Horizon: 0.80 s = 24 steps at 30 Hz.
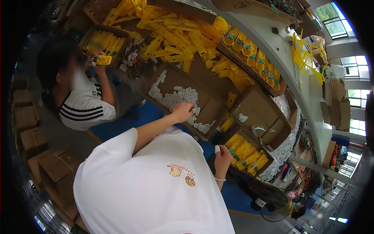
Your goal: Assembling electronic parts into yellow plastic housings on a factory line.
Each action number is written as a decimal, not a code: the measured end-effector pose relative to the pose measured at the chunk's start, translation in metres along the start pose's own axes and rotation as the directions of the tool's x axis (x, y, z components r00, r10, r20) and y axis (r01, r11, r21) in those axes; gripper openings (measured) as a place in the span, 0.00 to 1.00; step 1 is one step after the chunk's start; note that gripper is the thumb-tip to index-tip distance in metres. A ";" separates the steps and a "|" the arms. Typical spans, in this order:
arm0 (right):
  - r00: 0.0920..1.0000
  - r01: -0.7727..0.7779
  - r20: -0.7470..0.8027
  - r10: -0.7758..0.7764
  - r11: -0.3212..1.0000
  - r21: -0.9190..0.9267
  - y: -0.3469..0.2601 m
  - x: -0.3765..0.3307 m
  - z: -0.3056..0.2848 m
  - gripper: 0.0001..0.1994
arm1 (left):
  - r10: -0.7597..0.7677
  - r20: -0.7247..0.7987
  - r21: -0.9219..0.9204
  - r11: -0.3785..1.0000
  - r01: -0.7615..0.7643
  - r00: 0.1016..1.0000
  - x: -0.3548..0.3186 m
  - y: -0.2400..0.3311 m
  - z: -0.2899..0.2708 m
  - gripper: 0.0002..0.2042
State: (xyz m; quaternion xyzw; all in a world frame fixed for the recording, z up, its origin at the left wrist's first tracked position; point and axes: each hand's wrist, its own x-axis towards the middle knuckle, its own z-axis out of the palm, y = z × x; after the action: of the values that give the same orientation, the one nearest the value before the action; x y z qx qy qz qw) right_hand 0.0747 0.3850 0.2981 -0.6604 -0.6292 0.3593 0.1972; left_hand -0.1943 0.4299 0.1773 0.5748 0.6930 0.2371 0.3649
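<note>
Hands at a cardboard tray of small white plastic parts

The left hand (182, 111) reaches into the shallow cardboard tray (210, 111), fingers curled down among the white plastic pieces (177, 96) heaped toward its left edge; whether it grips one I cannot tell. The right hand (223, 153) is clenched round one small white piece (217, 149), near the tray's lower corner. The pieces look light, stiff and smooth, best pinched by their edges. Yellow plastic parts (171, 37) lie beyond.

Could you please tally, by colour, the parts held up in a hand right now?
White part, in the right hand: 1
Yellow part, in the co-worker's hand: 1
Total: 2
The left hand is on the white pile; its grasp is unclear.
</note>
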 end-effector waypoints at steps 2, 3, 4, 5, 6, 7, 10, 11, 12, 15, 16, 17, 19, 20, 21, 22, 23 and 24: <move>0.997 0.066 0.049 -0.065 0.998 -0.012 -0.013 0.009 0.019 0.08 | 0.024 0.081 -0.325 0.946 0.004 0.996 -0.009 0.023 -0.016 0.09; 0.996 -0.029 0.092 0.003 0.960 0.279 -0.032 0.013 0.033 0.10 | 0.073 0.152 -0.612 0.790 0.035 0.986 -0.015 0.034 -0.025 0.09; 0.987 -0.132 0.147 0.062 0.832 0.539 -0.048 0.017 0.045 0.11 | 0.077 0.154 -0.611 0.791 0.034 0.985 -0.019 0.046 -0.030 0.09; 0.988 -0.132 0.143 0.063 0.831 0.540 -0.056 0.023 0.057 0.11 | 0.156 0.160 -0.628 0.778 -0.022 0.975 -0.024 0.057 -0.034 0.10; 0.968 -0.223 0.238 0.078 0.701 0.677 -0.061 0.027 0.070 0.13 | 0.234 0.164 -0.644 0.761 -0.075 0.958 -0.027 0.061 -0.038 0.11; 0.941 -0.315 0.331 0.071 0.545 0.777 -0.062 0.033 0.079 0.14 | 0.237 0.165 -0.644 0.761 -0.077 0.957 -0.028 0.058 -0.038 0.11; 0.925 -0.322 0.378 0.033 0.598 0.734 -0.058 0.046 0.098 0.14 | 0.105 0.102 -0.658 0.753 -0.012 0.989 -0.028 0.048 -0.042 0.10; 0.931 -0.313 0.363 0.039 0.598 0.738 -0.057 0.050 0.101 0.11 | 0.066 0.076 -0.682 0.731 0.003 0.995 -0.028 0.042 -0.046 0.10; 0.933 -0.309 0.359 0.037 0.596 0.741 -0.060 0.052 0.102 0.11 | 0.027 0.051 -0.703 0.711 0.017 0.998 -0.028 0.037 -0.054 0.09; 0.929 -0.278 0.370 -0.002 0.655 0.702 -0.066 0.060 0.102 0.11 | 0.033 0.047 -0.682 0.732 0.008 0.998 -0.034 0.029 -0.068 0.08; 0.928 -0.260 0.372 -0.004 0.708 0.657 -0.067 0.061 0.103 0.10 | 0.027 0.034 -0.669 0.743 0.002 0.999 -0.036 0.027 -0.071 0.08; 0.928 -0.240 0.372 -0.005 0.756 0.609 -0.068 0.063 0.104 0.10 | 0.040 0.036 -0.662 0.749 -0.006 0.999 -0.036 0.025 -0.073 0.08; 0.939 -0.215 0.343 -0.008 0.764 0.608 -0.068 0.060 0.106 0.10 | 0.027 0.043 -0.659 0.752 0.008 0.999 -0.034 0.023 -0.076 0.07; 0.945 -0.197 0.326 -0.010 0.778 0.597 -0.067 0.058 0.107 0.10 | 0.046 0.051 -0.652 0.758 -0.002 0.998 -0.031 0.022 -0.078 0.07; 0.950 -0.195 0.312 -0.008 0.765 0.613 -0.066 0.054 0.109 0.09 | 0.057 0.059 -0.634 0.773 -0.007 0.997 -0.030 0.021 -0.079 0.07; 0.956 -0.189 0.295 -0.005 0.757 0.625 -0.065 0.050 0.107 0.09 | 0.070 0.070 -0.615 0.788 -0.013 0.995 -0.028 0.020 -0.079 0.06; 0.963 -0.161 0.268 -0.017 0.763 0.626 -0.064 0.047 0.104 0.09 | 0.083 0.082 -0.616 0.787 -0.015 0.993 -0.025 0.018 -0.073 0.06; 0.971 -0.133 0.237 -0.025 0.768 0.627 -0.064 0.045 0.102 0.09 | 0.105 0.099 -0.606 0.795 -0.024 0.990 -0.021 0.019 -0.072 0.06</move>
State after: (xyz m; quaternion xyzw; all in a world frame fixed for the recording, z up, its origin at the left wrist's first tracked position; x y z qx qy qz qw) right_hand -0.0455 0.4175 0.2654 -0.5256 -0.4686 0.6314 0.3248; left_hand -0.2369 0.4208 0.2414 0.4659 0.5368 0.4204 0.5639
